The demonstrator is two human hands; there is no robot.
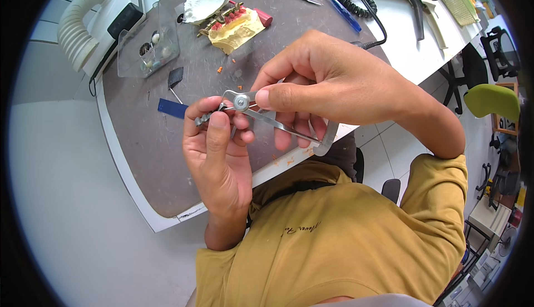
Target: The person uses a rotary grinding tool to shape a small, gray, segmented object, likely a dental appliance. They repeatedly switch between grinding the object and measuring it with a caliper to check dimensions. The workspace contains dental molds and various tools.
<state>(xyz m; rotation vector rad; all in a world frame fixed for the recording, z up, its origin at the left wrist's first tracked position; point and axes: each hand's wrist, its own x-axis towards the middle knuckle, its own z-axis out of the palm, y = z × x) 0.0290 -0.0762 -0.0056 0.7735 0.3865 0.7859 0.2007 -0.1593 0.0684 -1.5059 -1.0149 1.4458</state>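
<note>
Left hand [217, 157] pinches a small grey metal piece [202, 119] between thumb and fingers, above the near edge of the bench [150, 168]; presumably held so to steady it and leave one end exposed. Right hand [334, 87] grips a spring caliper [241, 103], thumb by the pivot, its small jaws directed at that end, probably for control at close range. Contact cannot be confirmed; fingers hide part of the piece. Beyond the hands: white cast [206, 5], yellow cast [236, 33] with red parts, clear box [147, 54]. Blue strip [171, 108] lies just beside the left hand, partly covered, the nearest obstacle.
</note>
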